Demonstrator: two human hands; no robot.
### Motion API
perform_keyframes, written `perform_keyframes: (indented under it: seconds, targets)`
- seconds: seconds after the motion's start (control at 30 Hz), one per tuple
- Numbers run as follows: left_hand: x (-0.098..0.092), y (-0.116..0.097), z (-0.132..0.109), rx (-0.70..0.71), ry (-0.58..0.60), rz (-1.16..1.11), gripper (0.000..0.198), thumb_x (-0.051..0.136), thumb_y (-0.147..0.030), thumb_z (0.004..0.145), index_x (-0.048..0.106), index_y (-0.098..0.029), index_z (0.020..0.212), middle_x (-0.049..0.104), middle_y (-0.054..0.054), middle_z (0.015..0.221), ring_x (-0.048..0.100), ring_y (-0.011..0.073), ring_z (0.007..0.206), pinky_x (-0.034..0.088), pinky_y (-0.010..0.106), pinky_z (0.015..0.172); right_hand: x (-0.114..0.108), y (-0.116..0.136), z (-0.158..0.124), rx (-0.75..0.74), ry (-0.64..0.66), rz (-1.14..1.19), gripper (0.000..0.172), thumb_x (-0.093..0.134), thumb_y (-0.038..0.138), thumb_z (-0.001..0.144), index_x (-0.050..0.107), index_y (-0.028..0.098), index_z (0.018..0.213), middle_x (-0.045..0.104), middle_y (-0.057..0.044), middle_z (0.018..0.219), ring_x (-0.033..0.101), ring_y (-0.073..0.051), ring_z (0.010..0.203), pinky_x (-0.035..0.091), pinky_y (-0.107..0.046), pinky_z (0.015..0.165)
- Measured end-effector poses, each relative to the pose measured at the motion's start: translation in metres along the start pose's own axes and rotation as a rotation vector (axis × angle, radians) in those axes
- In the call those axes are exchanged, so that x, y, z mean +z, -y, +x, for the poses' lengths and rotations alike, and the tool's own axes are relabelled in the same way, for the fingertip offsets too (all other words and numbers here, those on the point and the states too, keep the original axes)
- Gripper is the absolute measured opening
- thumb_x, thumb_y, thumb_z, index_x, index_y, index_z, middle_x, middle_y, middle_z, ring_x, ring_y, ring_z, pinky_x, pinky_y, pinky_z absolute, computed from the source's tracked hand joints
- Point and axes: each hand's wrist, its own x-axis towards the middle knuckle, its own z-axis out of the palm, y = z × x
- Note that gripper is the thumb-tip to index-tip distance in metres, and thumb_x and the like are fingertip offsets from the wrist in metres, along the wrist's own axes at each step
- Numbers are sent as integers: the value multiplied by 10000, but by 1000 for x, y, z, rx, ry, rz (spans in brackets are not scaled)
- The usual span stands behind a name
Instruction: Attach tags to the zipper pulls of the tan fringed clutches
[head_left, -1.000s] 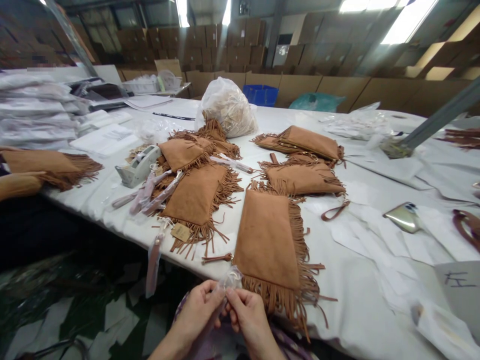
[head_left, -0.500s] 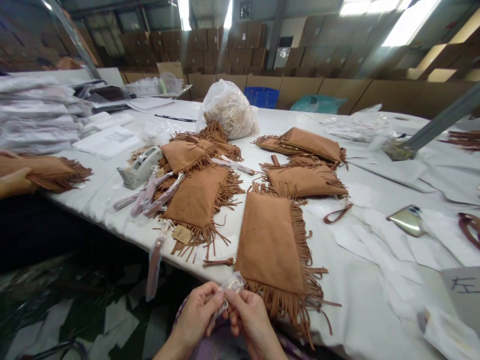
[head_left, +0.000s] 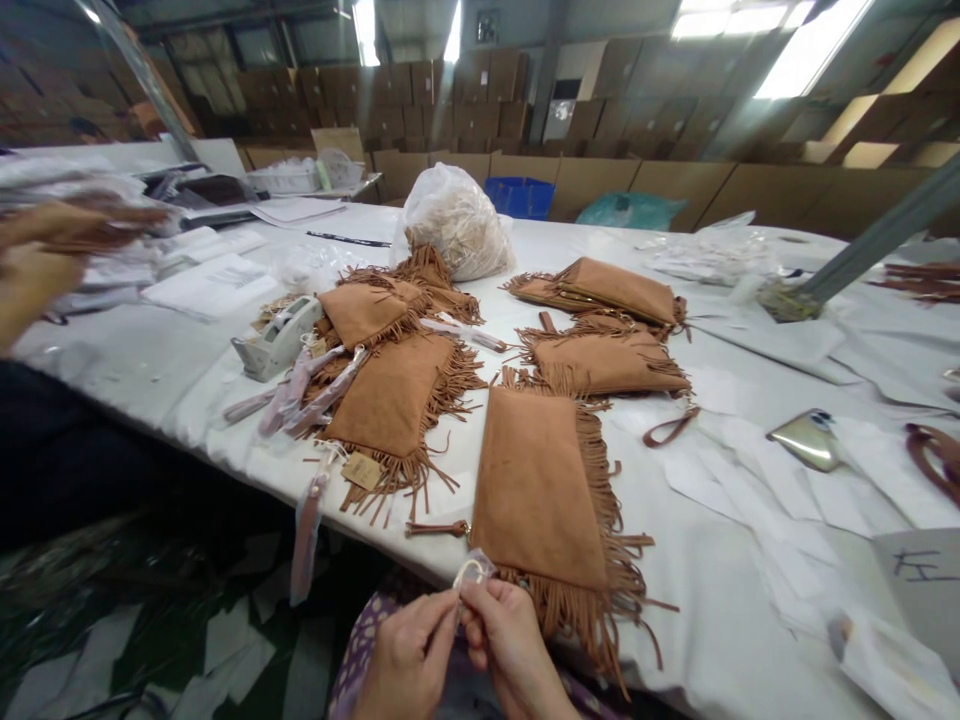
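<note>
At the table's front edge, my right hand [head_left: 510, 630] pinches a small clear plastic sleeve [head_left: 484, 566] with a loop of white cord [head_left: 469, 574] standing out of it. My left hand [head_left: 412, 650] presses thumb and finger together at the lower end of that cord; the fingertips of both hands nearly touch. Just beyond them lies a brown fringed pouch [head_left: 536, 485], flat, its zip pull [head_left: 436, 528] pointing left. To its left another fringed pouch [head_left: 394, 390] has a card tag [head_left: 363, 471] and a plastic-wrapped strap [head_left: 307, 535] hanging over the edge.
More fringed pouches [head_left: 611, 362] lie behind. A grey tape dispenser [head_left: 277, 340] stands left, a filled plastic bag [head_left: 457, 225] at the back, a phone [head_left: 806, 440] at right. A co-worker's hand [head_left: 34, 285] holds a brown item at far left. Metal post [head_left: 847, 265] at right.
My left hand has shifted down and turned back-up, and the cord loop now shows more plainly above the fingers. The co-worker has raised the fringed pouch toward the stacked packages.
</note>
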Motion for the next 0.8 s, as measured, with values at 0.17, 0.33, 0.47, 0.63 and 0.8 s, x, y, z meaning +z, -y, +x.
perform_keyframes:
  seconds: [0.17, 0.33, 0.47, 0.63, 0.8]
  targets:
    - [-4, 5, -6, 328, 82, 237, 329, 395, -238, 926, 652, -214, 1130, 674, 107, 811, 643, 220, 765, 502, 285, 711, 0, 8, -1, -25, 19, -229, 465, 620, 593, 680, 502, 170, 529, 430, 53, 382, 344, -58, 331, 244, -199, 343]
    - [0, -5, -6, 64, 37, 65, 266, 413, -368, 929, 609, -202, 999, 689, 53, 769, 644, 177, 698, 498, 243, 637, 2, 9, -3, -201, 6, -308, 460, 612, 617, 689, 513, 174, 617, 452, 57, 448, 361, -69, 405, 257, -209, 393]
    - [3, -14, 2, -324, 132, -246, 461, 385, -579, 879, 567, -162, 801, 620, 15, 539, 419, 92, 346, 301, 191, 350, -1, 5, 0, -140, 32, -296, 485, 545, 661, 725, 442, 206, 589, 355, 93, 341, 270, -55, 299, 174, -207, 338]
    - [7, -8, 4, -361, 180, -484, 467, 522, -614, 788, 567, -152, 741, 586, -9, 549, 336, 49, 335, 199, 172, 337, 2, 2, -3, -96, -12, -255, 488, 509, 645, 754, 445, 206, 551, 373, 84, 318, 270, -53, 266, 189, -195, 313]
    - [7, 8, -1, -457, 130, -350, 532, 572, -701, 677, 557, -171, 625, 490, -55, 453, 318, 58, 326, 208, 187, 337, -30, 26, -27, -221, -35, -442, 418, 516, 522, 796, 588, 164, 593, 533, 22, 455, 406, -76, 347, 278, -201, 351]
